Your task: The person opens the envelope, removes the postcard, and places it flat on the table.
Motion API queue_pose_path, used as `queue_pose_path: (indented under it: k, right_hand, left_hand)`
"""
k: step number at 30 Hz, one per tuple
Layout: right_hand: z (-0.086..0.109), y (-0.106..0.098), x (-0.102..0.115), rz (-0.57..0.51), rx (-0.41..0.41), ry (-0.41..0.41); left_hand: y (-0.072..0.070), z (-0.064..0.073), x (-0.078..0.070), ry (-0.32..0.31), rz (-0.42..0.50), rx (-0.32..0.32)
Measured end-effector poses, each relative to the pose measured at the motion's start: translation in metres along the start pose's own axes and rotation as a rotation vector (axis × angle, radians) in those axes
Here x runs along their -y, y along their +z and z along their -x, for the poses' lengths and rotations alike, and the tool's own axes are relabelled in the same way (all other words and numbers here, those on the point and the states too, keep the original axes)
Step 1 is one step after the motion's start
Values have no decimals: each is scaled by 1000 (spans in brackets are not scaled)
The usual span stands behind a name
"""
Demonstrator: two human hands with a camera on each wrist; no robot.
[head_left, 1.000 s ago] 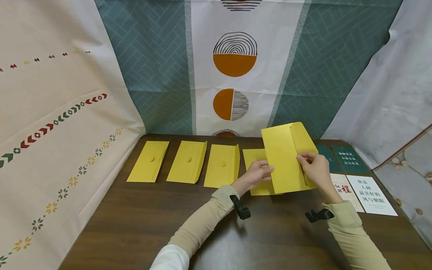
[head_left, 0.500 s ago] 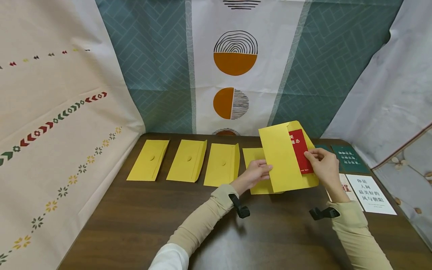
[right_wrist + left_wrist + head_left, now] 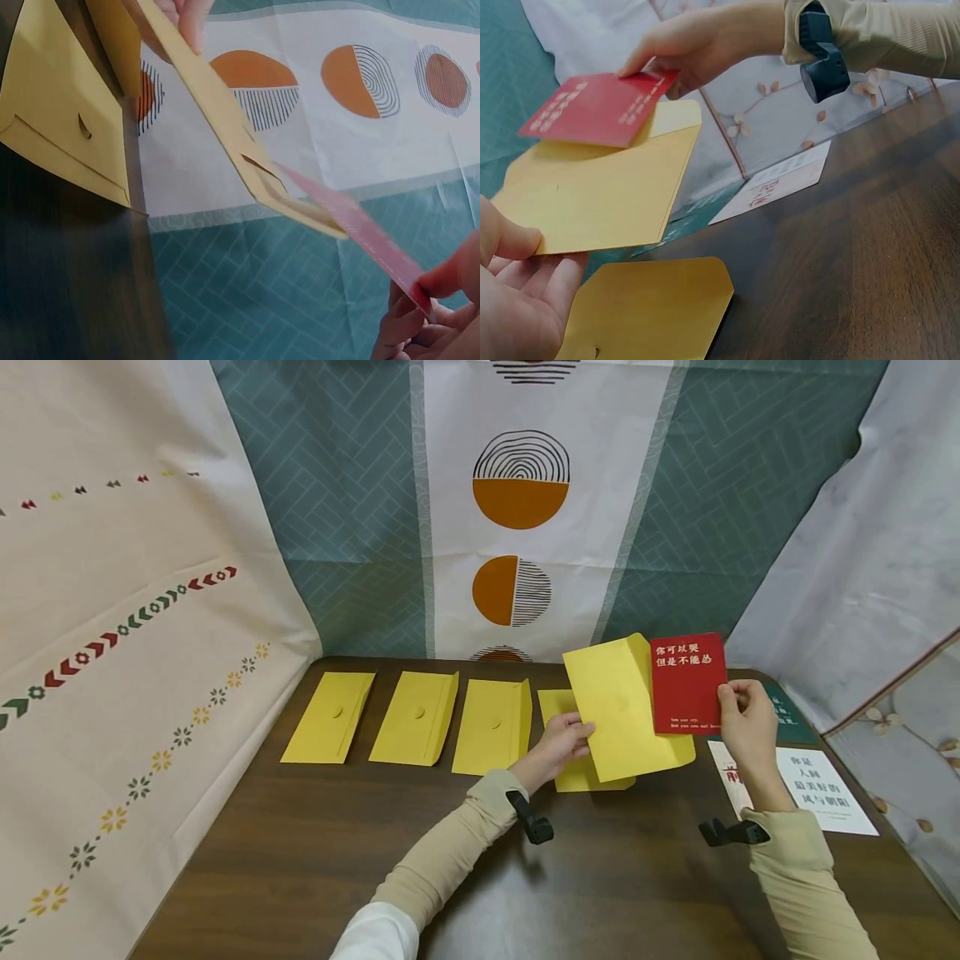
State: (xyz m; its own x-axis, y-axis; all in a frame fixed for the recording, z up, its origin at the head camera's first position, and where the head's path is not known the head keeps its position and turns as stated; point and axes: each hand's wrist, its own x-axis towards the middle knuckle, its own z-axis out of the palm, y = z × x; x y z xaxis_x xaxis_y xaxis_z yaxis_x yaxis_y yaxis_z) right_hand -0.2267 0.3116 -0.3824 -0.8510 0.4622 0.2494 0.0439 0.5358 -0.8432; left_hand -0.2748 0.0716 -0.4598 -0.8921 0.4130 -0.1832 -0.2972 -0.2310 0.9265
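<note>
My left hand [image 3: 558, 743] pinches a yellow envelope [image 3: 618, 714] by its left edge, up off the table, with its flap folded out at the right side. Between the thumb and fingers of my right hand [image 3: 750, 722] is a red card [image 3: 688, 681] with white lettering, gripped by its right edge. In the head view the card overlaps the flap of the envelope. From the right wrist view, the far end of the red card [image 3: 360, 225] lies close by the envelope's open flap [image 3: 307, 214]; whether they touch I cannot tell.
Several yellow envelopes lie in a row on the dark wooden table [image 3: 360, 843], one [image 3: 592, 777] partly under the held envelope. At the right lie a green card [image 3: 791, 718], a white card [image 3: 828, 793] and another white card [image 3: 727, 768] with red print. Patterned cloth [image 3: 345, 527] hangs behind.
The red card, hidden a second ago, has come out of the held envelope as my right hand moved right. My left hand and the envelope have shifted slightly left.
</note>
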Motion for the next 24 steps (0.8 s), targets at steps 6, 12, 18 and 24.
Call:
queue_pose_path:
  k: [6, 12, 18, 24]
  right_hand:
    - [-4, -3, -7, -203, 84, 83]
    - [-2, 1, -10, -284, 178, 66]
    - [0, 3, -6, -282, 242, 62]
    - [1, 3, -4, -231, 271, 53]
  left_hand:
    - [0, -3, 0, -3, 15, -51]
    - [3, -4, 1, -11, 17, -62]
    - [6, -6, 2, -21, 32, -59]
    - [14, -6, 2, -41, 49, -56]
